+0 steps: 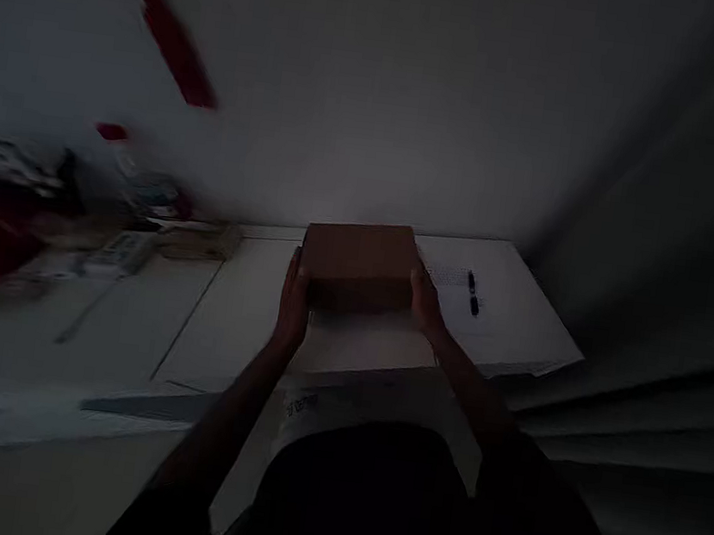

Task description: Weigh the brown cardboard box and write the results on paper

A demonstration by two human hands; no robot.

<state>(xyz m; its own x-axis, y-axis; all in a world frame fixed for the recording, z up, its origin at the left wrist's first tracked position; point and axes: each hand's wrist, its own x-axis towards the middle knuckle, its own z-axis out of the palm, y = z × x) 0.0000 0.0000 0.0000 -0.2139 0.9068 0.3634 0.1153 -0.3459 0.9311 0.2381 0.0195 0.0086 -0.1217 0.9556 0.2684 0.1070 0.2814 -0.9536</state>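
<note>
Closed brown cardboard box (357, 263) gripped at both ends: left hand (295, 301) and right hand (426, 300) clasp its sides. Box sits at white worktop (240, 314) rear, unopened; black pen (473, 294) beside.

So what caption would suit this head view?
Both hands, left hand and right hand, grip a brown cardboard box over a white table.
</note>
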